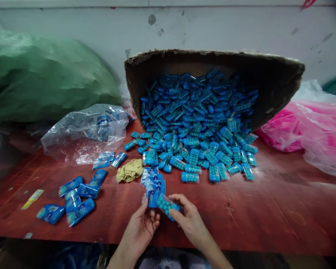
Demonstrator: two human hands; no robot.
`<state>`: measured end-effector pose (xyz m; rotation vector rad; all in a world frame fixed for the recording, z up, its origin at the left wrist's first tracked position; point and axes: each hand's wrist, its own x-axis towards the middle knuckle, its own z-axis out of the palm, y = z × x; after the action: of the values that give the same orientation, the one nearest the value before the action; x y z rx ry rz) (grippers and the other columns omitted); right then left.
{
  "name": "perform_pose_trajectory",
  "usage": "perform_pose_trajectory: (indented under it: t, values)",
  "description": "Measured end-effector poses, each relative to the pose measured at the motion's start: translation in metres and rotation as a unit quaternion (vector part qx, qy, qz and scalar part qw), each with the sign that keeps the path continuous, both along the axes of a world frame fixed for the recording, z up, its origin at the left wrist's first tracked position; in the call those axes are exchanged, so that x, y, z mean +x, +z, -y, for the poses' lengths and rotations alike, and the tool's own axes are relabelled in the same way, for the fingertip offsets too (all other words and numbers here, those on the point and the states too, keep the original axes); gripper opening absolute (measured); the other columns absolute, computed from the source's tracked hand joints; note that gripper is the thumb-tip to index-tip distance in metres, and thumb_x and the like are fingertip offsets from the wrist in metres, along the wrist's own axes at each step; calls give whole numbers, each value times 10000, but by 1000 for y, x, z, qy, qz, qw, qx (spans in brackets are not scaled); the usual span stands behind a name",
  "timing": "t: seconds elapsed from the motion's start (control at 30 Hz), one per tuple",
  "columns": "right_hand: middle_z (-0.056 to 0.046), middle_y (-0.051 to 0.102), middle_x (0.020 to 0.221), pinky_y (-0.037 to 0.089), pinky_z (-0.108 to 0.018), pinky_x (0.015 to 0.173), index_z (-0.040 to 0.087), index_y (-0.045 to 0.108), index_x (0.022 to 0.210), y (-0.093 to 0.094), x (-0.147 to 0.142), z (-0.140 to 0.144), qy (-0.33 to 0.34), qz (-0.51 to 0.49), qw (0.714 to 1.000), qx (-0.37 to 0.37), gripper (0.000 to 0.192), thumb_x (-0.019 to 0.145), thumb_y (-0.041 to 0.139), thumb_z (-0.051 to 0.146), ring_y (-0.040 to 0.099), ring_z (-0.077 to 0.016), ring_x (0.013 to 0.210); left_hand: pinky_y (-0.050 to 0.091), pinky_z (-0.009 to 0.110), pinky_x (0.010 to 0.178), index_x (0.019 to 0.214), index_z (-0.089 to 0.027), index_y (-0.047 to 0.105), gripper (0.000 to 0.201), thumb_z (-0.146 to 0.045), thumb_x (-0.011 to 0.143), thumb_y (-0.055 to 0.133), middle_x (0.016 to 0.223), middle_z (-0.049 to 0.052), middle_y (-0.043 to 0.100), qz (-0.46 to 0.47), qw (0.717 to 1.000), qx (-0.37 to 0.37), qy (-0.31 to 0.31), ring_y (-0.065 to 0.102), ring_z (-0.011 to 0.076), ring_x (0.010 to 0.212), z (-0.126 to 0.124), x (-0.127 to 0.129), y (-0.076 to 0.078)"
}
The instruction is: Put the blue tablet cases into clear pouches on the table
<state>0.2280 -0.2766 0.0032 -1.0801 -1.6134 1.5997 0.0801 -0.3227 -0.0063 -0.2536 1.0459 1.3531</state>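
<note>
My right hand point(189, 220) pinches a small clear bottle point(165, 204) of turquoise balls, tilted, with its blue end towards the palm. Just left of it, my left hand point(141, 226) is closed, thumb and fingertips at the near end of a blue printed sleeve point(153, 200). More blue printed sleeves point(154, 181) lie overlapped on the table beyond that one. Past them, a heap of similar bottles point(196, 112) spills from a cardboard box point(280, 82) lying on its side.
Several sleeved packs point(80, 211) lie at the left of the red table point(268, 213). A crumpled yellowish cloth point(130, 170) is beside the sleeves. Behind stand a clear plastic bag point(81, 138) and a green sack point(50, 78); pink bags point(322, 130) are at right.
</note>
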Motion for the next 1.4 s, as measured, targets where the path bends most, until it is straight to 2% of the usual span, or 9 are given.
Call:
perform_pose_trajectory:
  t: [0.27, 0.43, 0.67, 0.77, 0.9, 1.0, 1.1, 1.2, 1.4]
  values:
    - [-9, 575, 907, 422, -243, 716, 234, 615, 975, 4, 3, -6, 25, -4, 1000, 19, 235, 762, 525, 193, 534, -142, 802, 456, 227, 459, 655, -146, 555, 135, -255, 725, 593, 455, -14, 543, -82, 993, 76, -38, 557, 123, 471, 3, -5, -1]
    - [20, 562, 762, 385, -196, 489, 211, 549, 990, -5, -4, 0, 13, -24, 997, -72, 231, 761, 521, 225, 466, -87, 534, 460, 227, 495, 664, -133, 570, 190, -309, 684, 637, 525, -2, 591, -151, 983, 93, -53, 539, 100, 493, 2, -5, 2]
    - [-9, 555, 851, 408, -249, 722, 194, 564, 873, -12, -19, 15, -21, -1, 998, 66, 150, 734, 542, 143, 516, -143, 789, 451, 228, 496, 699, -108, 600, 212, -295, 639, 681, 588, 32, 649, -144, 984, 77, -77, 559, 107, 503, -1, -6, -6]
    - [4, 552, 799, 419, -227, 592, 200, 548, 941, -12, -19, 12, 21, -54, 998, -36, 225, 720, 547, 156, 505, -117, 667, 449, 231, 505, 707, -113, 614, 168, -278, 689, 639, 609, 33, 652, -123, 983, 97, -98, 572, 114, 534, 2, -9, -6]
    - [22, 547, 728, 388, -198, 477, 192, 518, 1003, -12, -17, 1, 106, -156, 966, -177, 319, 688, 563, 172, 475, -95, 570, 456, 254, 535, 722, -124, 632, 151, -273, 717, 609, 669, 42, 660, -69, 985, 104, -119, 586, 132, 592, 5, -10, -3]
    - [36, 526, 752, 400, -197, 541, 212, 529, 949, -15, -19, -2, 82, -198, 960, -181, 312, 656, 592, 128, 479, -87, 622, 439, 236, 508, 738, -134, 641, 118, -243, 730, 596, 676, 27, 649, -37, 987, 98, -119, 568, 113, 580, 5, -7, 1]
    - [32, 500, 882, 411, -206, 610, 260, 503, 1069, -19, -19, -2, 61, -213, 960, -173, 507, 614, 622, 74, 480, -84, 687, 427, 225, 488, 787, -136, 646, 116, -217, 748, 574, 716, 27, 645, -17, 986, 111, -126, 555, 101, 587, 6, -5, 2]
    - [21, 491, 927, 431, -221, 627, 291, 444, 1186, -20, -18, -4, 99, -213, 955, -182, 659, 598, 642, 69, 485, -85, 683, 422, 225, 487, 772, -126, 646, 131, -212, 766, 547, 711, 34, 640, -8, 978, 139, -154, 553, 104, 591, 7, -6, 1]
    - [7, 443, 976, 489, -266, 580, 309, 461, 1179, -18, -17, -9, 155, -240, 937, -201, 649, 593, 671, 126, 520, -100, 658, 445, 246, 555, 719, -120, 650, 137, -219, 754, 563, 667, 40, 634, -10, 966, 169, -197, 557, 112, 590, 8, -8, 2]
